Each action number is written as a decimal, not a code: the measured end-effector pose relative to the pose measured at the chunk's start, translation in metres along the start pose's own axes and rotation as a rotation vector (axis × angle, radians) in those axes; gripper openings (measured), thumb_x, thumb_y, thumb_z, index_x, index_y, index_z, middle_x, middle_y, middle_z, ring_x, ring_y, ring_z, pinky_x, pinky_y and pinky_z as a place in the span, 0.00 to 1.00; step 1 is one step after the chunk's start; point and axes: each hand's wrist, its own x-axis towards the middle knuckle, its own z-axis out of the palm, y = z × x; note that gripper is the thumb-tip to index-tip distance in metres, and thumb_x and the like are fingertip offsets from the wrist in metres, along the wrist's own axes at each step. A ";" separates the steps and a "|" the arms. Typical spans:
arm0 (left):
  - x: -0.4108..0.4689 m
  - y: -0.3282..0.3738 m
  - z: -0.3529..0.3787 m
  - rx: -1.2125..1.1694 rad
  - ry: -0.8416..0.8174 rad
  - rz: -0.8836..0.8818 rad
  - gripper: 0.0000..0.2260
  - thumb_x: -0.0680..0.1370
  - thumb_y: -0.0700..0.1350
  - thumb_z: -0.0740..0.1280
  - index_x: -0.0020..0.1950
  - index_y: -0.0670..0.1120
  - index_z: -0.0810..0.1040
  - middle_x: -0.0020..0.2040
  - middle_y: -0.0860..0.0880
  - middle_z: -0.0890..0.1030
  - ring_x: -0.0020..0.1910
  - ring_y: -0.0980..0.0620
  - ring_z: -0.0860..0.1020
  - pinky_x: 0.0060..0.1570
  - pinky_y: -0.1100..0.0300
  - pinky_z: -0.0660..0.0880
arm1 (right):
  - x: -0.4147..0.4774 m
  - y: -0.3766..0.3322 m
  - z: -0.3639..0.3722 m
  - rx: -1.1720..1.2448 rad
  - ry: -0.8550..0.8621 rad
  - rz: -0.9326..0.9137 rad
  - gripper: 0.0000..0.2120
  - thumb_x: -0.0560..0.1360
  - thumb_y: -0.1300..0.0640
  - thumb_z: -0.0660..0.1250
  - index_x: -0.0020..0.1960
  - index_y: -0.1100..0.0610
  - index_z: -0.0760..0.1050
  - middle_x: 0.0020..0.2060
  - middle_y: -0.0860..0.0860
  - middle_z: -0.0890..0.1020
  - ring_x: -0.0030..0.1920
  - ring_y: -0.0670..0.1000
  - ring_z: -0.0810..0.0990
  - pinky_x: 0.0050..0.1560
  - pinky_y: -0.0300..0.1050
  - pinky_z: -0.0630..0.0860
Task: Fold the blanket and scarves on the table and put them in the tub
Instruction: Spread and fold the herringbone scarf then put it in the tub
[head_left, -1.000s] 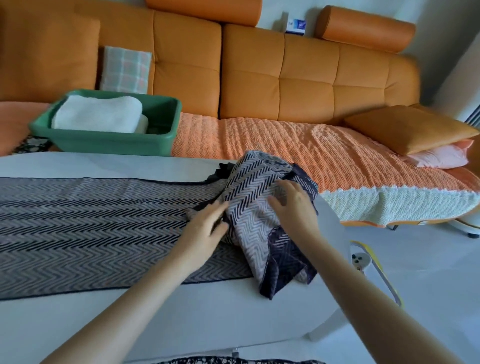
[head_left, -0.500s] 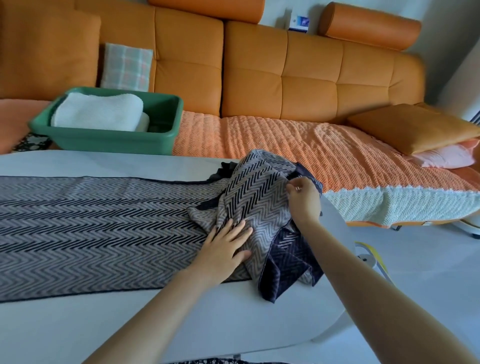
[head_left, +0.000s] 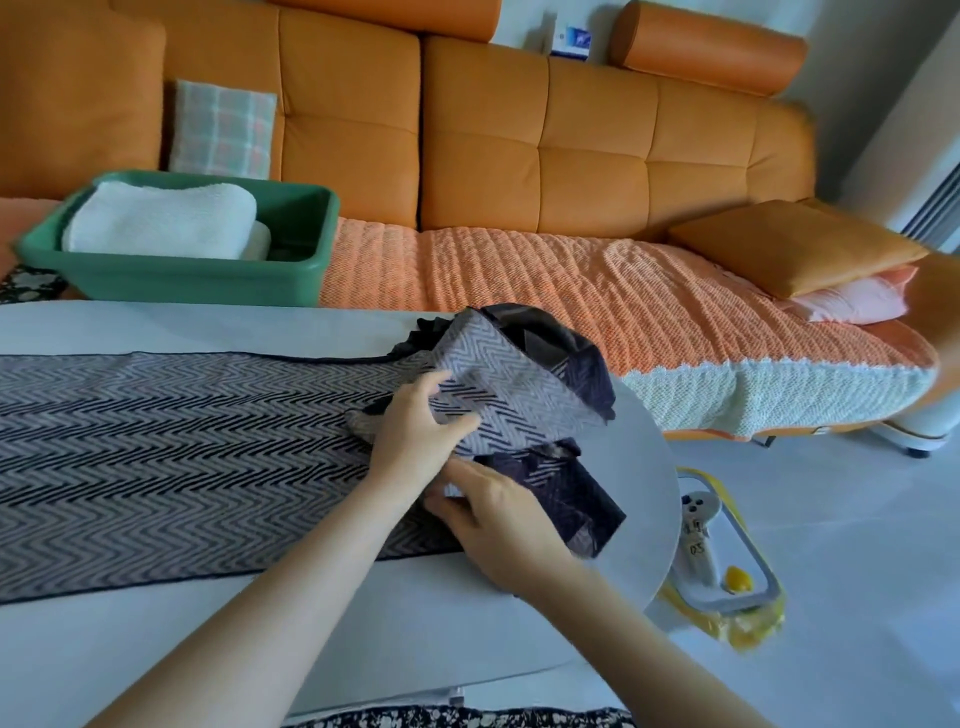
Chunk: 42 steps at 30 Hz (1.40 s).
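Head view. A chevron-patterned scarf (head_left: 182, 467) lies flat along the white table (head_left: 156, 649), running from the 9 o'clock edge, where it is cut off, to the centre, where its end is bunched into dark and grey folds. The left hand (head_left: 413, 441) grips a grey fold of this bunch, thumb on top and fingers curled behind the cloth. The right hand (head_left: 504, 525), just at 5 o'clock of the left, rests on the scarf's near edge with fingers pointing towards 9 o'clock. Its fingertips meet the left wrist, so whether it pinches the cloth cannot be told. At 10 o'clock, well apart, the green tub (head_left: 208, 283) stands on the orange sofa (head_left: 597, 156) beyond the table, holding a folded white blanket (head_left: 161, 218). The tub's floor is largely hidden.
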 end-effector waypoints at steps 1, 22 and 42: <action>0.003 -0.002 0.003 0.064 0.018 0.036 0.18 0.73 0.46 0.70 0.63 0.48 0.75 0.57 0.50 0.77 0.56 0.53 0.75 0.48 0.64 0.65 | -0.003 0.002 -0.001 0.020 0.045 0.030 0.05 0.78 0.54 0.63 0.51 0.53 0.75 0.51 0.45 0.80 0.46 0.48 0.77 0.44 0.46 0.73; 0.011 0.005 -0.075 -0.370 0.497 0.003 0.05 0.77 0.47 0.67 0.46 0.46 0.79 0.44 0.50 0.81 0.45 0.54 0.78 0.48 0.61 0.73 | 0.065 0.041 -0.074 0.324 0.381 0.256 0.04 0.79 0.57 0.63 0.49 0.55 0.75 0.38 0.44 0.80 0.36 0.38 0.79 0.36 0.35 0.76; -0.069 -0.039 -0.028 0.014 0.120 -0.013 0.26 0.70 0.45 0.74 0.65 0.48 0.69 0.57 0.50 0.71 0.53 0.52 0.75 0.50 0.70 0.67 | 0.092 0.050 -0.036 0.070 0.072 0.458 0.12 0.79 0.57 0.62 0.61 0.53 0.76 0.56 0.51 0.80 0.51 0.51 0.78 0.50 0.48 0.76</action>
